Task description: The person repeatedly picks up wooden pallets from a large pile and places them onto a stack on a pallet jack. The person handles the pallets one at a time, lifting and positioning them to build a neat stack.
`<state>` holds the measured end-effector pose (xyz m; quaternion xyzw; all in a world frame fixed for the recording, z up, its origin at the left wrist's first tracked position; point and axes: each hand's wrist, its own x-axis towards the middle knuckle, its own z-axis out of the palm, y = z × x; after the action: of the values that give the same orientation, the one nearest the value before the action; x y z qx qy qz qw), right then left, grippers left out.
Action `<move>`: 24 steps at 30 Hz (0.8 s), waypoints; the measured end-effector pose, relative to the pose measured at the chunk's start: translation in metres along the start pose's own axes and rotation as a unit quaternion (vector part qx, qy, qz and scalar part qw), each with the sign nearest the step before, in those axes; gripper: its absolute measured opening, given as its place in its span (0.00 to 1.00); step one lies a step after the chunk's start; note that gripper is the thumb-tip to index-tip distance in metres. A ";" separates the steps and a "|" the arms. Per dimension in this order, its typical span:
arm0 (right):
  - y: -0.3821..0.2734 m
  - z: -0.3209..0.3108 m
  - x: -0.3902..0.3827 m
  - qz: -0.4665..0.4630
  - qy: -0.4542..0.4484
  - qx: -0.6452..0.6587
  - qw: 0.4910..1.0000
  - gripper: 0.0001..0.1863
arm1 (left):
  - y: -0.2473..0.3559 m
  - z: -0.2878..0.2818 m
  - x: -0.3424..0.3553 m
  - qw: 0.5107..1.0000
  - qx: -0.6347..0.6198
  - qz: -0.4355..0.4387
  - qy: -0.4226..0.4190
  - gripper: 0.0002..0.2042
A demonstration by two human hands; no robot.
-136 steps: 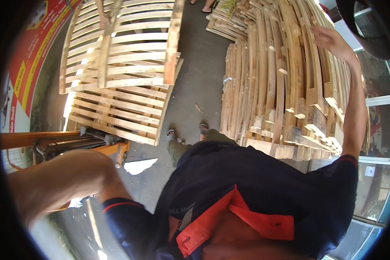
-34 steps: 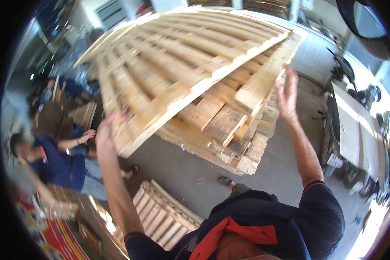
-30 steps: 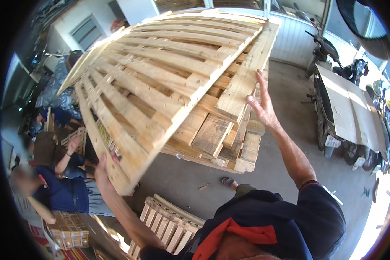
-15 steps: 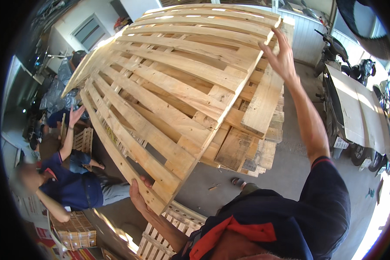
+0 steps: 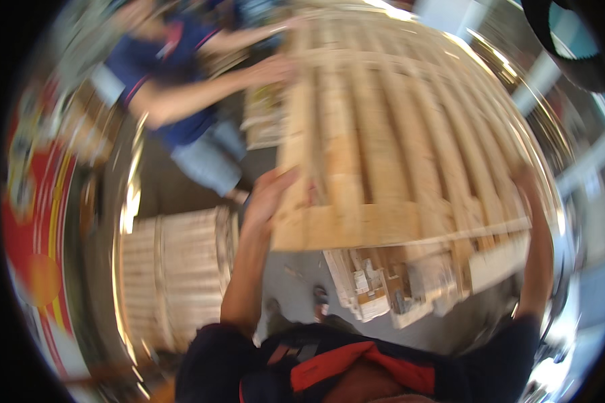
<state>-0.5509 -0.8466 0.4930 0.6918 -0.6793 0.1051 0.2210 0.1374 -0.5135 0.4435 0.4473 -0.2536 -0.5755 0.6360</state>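
A slatted wooden pallet (image 5: 396,154) fills the upper middle of my blurred view, held above a stack of rough wooden pallets (image 5: 356,282). My left hand (image 5: 269,195) is closed on its near left corner, thumb and fingers at the outer slat. My right hand (image 5: 526,180) grips the pallet's right edge, smeared by motion. At the far left side of this pallet, a co-worker (image 5: 171,94) in a dark blue shirt reaches out, with hands at the slats near the top.
Another pallet (image 5: 171,282) lies at the lower left beside my feet. A red and yellow board (image 5: 40,235) stands along the left edge. Boxes (image 5: 81,124) sit behind the co-worker. Bright glass panels line the right rim, and grey floor (image 5: 289,269) shows below the pallet.
My view has swung round, so the pallet's slats now run away from me. My right hand has closed on its edge, and the co-worker's hands have moved onto the pallet.
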 end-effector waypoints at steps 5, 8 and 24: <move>-0.004 -0.050 0.026 -0.122 -0.069 0.009 0.990 0.22 | -0.008 -0.030 -0.031 0.993 -0.113 0.010 -0.021 0.13; -0.057 -0.109 0.023 -0.111 -0.144 0.038 0.983 0.16 | -0.017 -0.063 -0.062 0.986 -0.158 0.038 -0.029 0.14; -0.328 -0.240 -0.053 -0.225 -0.140 0.100 0.959 0.22 | -0.056 -0.273 -0.127 0.976 -0.209 0.068 -0.001 0.14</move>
<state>-0.1934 -0.6985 0.6272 0.8530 -0.5165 0.0227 0.0713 0.3107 -0.3130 0.2908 0.2855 -0.1584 -0.5715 0.7529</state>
